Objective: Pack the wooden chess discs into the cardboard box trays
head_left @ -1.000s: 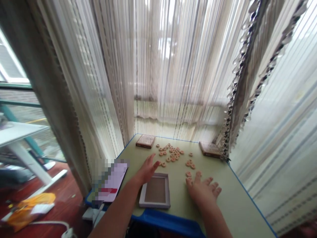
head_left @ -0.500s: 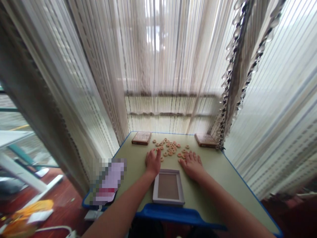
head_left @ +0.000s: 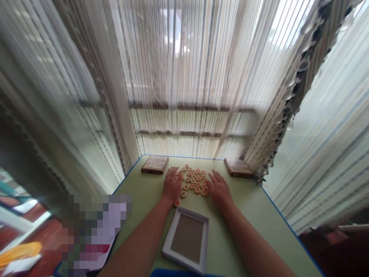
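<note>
Several round wooden xiangqi pieces (head_left: 193, 179), marked in red or dark, lie in a loose cluster on the pale green table (head_left: 256, 223). My left hand (head_left: 172, 185) rests at the cluster's left edge, fingers stretched forward against the pieces there. On the right side, my right hand (head_left: 218, 188) lies with its fingers extended and apart, its thumb side by the nearest pieces. One red-marked piece (head_left: 177, 203) sits below my left hand, close to the box. Between my forearms is a shallow open box (head_left: 205, 240) with white walls and a brown bottom.
Two flat wooden-looking boxes stand at the back: a left box (head_left: 155, 164) and a right box (head_left: 238, 167). A pixelated, phone-like object (head_left: 115, 219) lies at the table's left edge. Striped sheer curtains (head_left: 184, 88) hang just behind the table.
Both hands have drawn the pieces into a tighter cluster, my right hand moving inward. The open box appears nearer and turned slightly. The camera view has shifted.
</note>
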Tool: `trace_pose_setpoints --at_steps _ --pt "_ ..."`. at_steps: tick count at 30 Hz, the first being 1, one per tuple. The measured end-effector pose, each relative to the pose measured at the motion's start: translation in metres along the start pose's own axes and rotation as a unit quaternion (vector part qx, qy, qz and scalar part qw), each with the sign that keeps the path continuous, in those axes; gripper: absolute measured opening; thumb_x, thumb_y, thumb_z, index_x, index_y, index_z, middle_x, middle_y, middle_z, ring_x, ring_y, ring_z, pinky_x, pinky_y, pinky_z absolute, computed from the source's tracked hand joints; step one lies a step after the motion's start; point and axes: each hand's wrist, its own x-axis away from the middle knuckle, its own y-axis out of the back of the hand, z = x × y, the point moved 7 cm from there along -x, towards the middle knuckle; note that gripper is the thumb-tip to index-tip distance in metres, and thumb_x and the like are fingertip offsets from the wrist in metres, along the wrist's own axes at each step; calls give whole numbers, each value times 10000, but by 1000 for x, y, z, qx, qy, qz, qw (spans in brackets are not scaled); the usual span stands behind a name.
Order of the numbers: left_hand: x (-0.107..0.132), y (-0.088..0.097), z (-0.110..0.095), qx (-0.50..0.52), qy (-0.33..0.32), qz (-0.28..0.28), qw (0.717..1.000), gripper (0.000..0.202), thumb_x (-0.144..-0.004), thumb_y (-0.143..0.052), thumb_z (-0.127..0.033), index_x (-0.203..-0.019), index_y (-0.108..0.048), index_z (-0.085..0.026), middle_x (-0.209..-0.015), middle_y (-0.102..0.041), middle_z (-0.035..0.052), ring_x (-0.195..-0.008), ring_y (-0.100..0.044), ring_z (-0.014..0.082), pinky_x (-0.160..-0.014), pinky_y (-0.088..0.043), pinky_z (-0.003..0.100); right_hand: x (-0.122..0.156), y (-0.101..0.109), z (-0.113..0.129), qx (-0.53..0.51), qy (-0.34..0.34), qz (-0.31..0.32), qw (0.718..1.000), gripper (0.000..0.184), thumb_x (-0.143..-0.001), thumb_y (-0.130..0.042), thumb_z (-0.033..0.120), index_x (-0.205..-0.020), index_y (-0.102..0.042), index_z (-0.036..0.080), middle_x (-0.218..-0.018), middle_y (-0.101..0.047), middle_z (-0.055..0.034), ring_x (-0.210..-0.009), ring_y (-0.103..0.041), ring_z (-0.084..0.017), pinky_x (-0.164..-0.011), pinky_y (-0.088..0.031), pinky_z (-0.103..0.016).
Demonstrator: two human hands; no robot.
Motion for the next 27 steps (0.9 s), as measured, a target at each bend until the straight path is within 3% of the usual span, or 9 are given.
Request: trace_pose_setpoints --at_steps 3,4,6,9,14,18,20,24,27 --pt "2 -12 -3 -67 -38 105 991 363 -820 -409 -418 -1023 -633 -218 -1213 -546 74 -1186 -421 241 -1028 -285 413 -8 0 -14 38 -25 -5 999 486 -879 -318 372 -1271 -447 116 -1408 -299 -122 -1306 -216 -244 -1046 -190 -392" --pt "2 -11 -3 -79 -39 105 991 365 -823 -404 -418 -1017 -643 -221 -1221 -542 73 -1186 -422 239 -1030 -284 405 -10 -3 -18 43 -41 7 998 486 -878 -322 363 -1270 -441 101 -1393 -321 -139 -1297 -233 -255 -1035 -199 -407" --pt "1 -9 -4 -82 -38 92 992 376 -839 -380 -385 -1022 -647 -194 -1208 -551 93 -1160 -453 226 -1019 -304 379 -12 -12 -21 22 -39 65 997 461 -903 -249 337 -1226 -480 102 -1303 -451 -145 -1230 -359 -226 -1005 -249 -374" --pt "1 -5 -4 -45 -23 76 996 355 -839 -387 -326 -1050 -628 -173 -1133 -603 87 -1071 -525 196 -964 -373 337 -12 -16 -16 -6 -20 81 997 467 -912 -210 353 -1189 -508 125 -1216 -536 -120 -1156 -440 -209 -974 -284 -324" --pt "-3 5 3 1 29 28 999 345 -794 -403 -197 -1064 -603 -118 -1040 -638 100 -962 -579 178 -874 -440 296 -11 -14 -6 -14 -27 89 996 481 -904 -230 386 -1234 -483 145 -1180 -562 -113 -1083 -493 -203 -898 -346 -292" --pt "-6 6 20 28 81 -3 996 362 -746 -375 -115 -1016 -616 -131 -938 -664 80 -874 -610 168 -806 -470 290 -28 -7 0 19 -39 67 997 483 -868 -337 381 -1276 -440 146 -1205 -536 -126 -1030 -503 -242 -870 -359 -337" --pt "-8 4 26 40 89 -2 995 372 -719 -369 -86 -989 -621 -132 -905 -668 71 -851 -615 159 -780 -476 275 -41 -7 15 10 20 74 997 408 -868 -343 322 -1221 -507 198 -1216 -533 -81 -1047 -481 -226 -889 -350 -329" --pt "-8 6 23 20 74 4 997 362 -668 -385 -56 -905 -643 -148 -897 -663 56 -874 -603 165 -807 -467 285 -57 -19 38 13 78 150 986 288 -820 -434 301 -947 -670 198 -1031 -621 -86 -974 -489 -238 -831 -392 -342" --pt "-6 23 6 -35 9 -37 999 312 -623 -410 -37 -768 -654 -168 -1029 -621 53 -1008 -542 181 -934 -396 309 -60 -22 45 13 71 151 986 233 -771 -491 262 -876 -686 187 -942 -641 -95 -937 -493 -249 -788 -416 -342"
